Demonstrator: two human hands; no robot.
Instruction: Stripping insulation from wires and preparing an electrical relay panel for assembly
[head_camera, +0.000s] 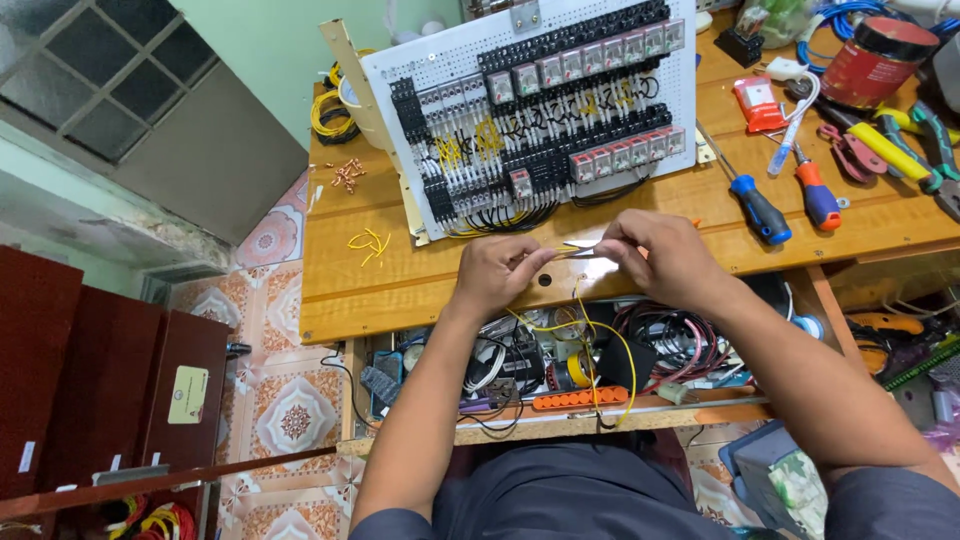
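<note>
Both hands worked a yellow wire at the front edge of the wooden surface (400, 290), before a tilted relay panel.

The white perforated panel (540, 110), leaning back, carried rows of black terminal blocks and relays; its top edge was cut off. The open shelf (560, 425) under the surface held a tangle of cables, a tape roll and an orange strip, its depth hidden by the forearms. A red round tub (875, 60) stood at far right, contents not visible. Two screwdrivers (790, 200) lay right of the panel. Right hand (665, 255) was closed on a small metal tool (583, 250), type unclear. Left hand (500, 275) pinched the yellow wire (600, 335), which looped down below the edge. Wire end hidden between fingertips.
</note>
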